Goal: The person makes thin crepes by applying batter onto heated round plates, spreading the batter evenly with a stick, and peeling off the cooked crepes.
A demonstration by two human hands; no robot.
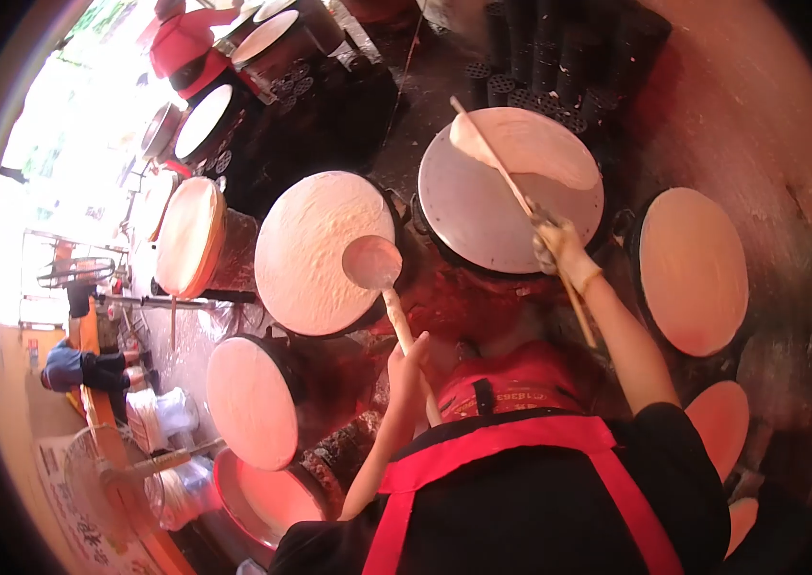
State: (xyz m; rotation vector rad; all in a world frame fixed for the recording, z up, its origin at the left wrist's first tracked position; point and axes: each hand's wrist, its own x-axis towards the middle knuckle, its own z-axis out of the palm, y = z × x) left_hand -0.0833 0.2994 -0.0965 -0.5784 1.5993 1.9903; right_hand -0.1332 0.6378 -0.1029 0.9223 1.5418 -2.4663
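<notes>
Head view: you're gripping ladle (372, 262) and stick (492, 154).
Your left hand (410, 360) is clasping the ladle, fingers curled, bowl overlapping a pale sheet (302, 264); beyond, your right hand (564, 251) is clenching the stick, slanting across a half-covered griddle (462, 213).

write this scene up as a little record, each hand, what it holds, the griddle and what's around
left hand: grips a ladle
ladle bowl: over a round pale sheet; contact unclear
right hand: grips a thin stick
stick: reaches across the griddle
griddle: grey, partly covered at its far side by a pale layer
right side: another pale round
clothing: red apron
</notes>
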